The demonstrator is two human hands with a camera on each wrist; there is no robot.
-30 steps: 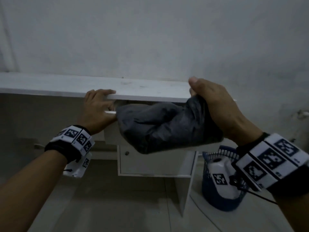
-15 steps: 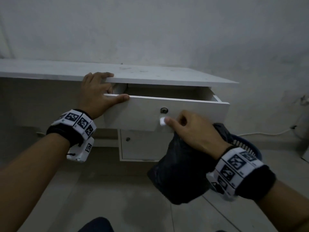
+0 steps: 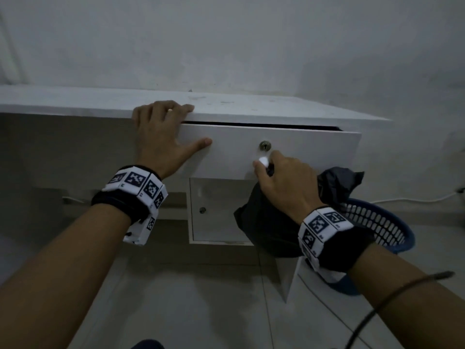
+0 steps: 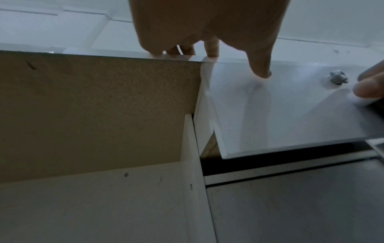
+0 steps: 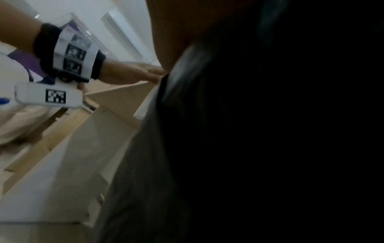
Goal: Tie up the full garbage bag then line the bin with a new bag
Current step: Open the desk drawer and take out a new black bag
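Since half a second ago the drawer [image 3: 271,152] has been pushed nearly shut; only a dark slit is left under the tabletop [image 3: 239,107]. The right hand [image 3: 284,182] is curled round the crumpled black bag [image 3: 266,222] while its fingertips pinch the white knob [image 3: 263,162]. At nine o'clock of it, the left hand [image 3: 161,137] is spread flat, fingers on the tabletop edge, thumb on the drawer front. Closing is best finished by an even push with fingers kept clear of the slit. The blue bin [image 3: 382,227], at four o'clock, is partly hidden; its contents cannot be made out, and the right wrist view is mostly blacked out by the bag.
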